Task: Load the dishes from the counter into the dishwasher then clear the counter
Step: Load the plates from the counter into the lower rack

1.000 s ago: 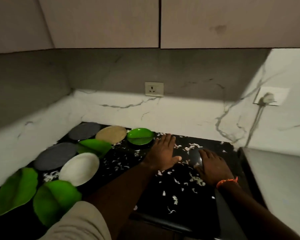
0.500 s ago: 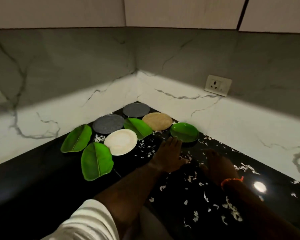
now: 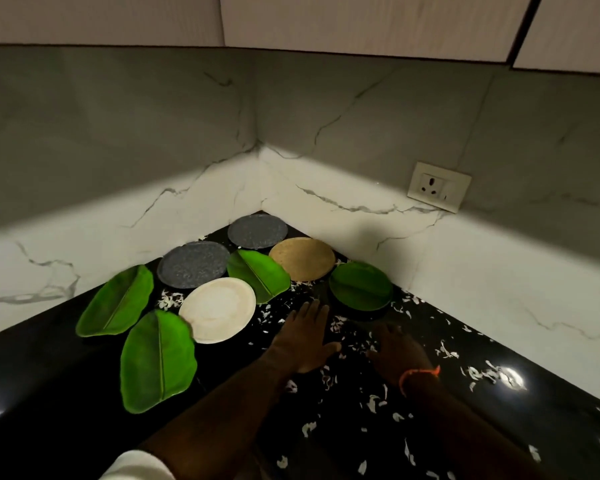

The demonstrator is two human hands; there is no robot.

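Two hands lie flat with fingers spread on the glossy black tabletop [image 3: 49, 393], holding nothing: the left hand [image 3: 305, 339] at centre, the right hand [image 3: 397, 351] just beside it at 3 o'clock, an orange thread band [image 3: 419, 374] on its wrist; white flaky scraps [image 3: 378, 403] litter the surface around them; dishes cluster from 9 to 12 o'clock of the hands: a round white plate [image 3: 217, 310], two speckled grey round plates [image 3: 193, 265] [image 3: 257, 231], a tan round plate [image 3: 302, 258], a round green plate [image 3: 360, 285] and three green leaf-shaped plates [image 3: 116, 302] [image 3: 158, 362] [image 3: 258, 276]; a white wall socket [image 3: 439, 187] sits at 2 o'clock.
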